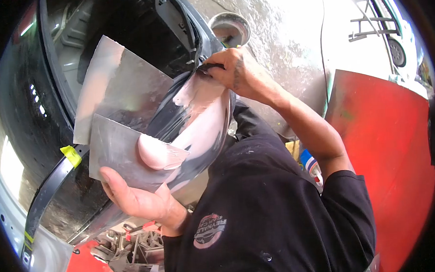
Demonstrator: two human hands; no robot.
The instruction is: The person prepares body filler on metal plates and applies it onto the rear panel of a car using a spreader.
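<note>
My left hand (138, 201) supports a thin grey sheet (115, 144) from below. A smooth lump of pale pink filler (153, 152) sits on that sheet. Behind it a second flat sheet (134, 86) shows a pink smear along its left side; how the two are joined is hidden. My right hand (237, 73) is closed on a black-handled tool (211, 66) at the upper edge of a curved black car panel (190, 173). Pink filler (207, 119) coats much of this panel in a broad, uneven band. The tool's working end cannot be made out clearly.
Dark car bodywork (30, 114) with yellow tape (72, 156) fills the left side. A bucket (230, 25) stands beyond the panel. At right is a large red panel (381, 154), near a blue-and-white container (309, 161). Assorted parts (135, 249) lie below.
</note>
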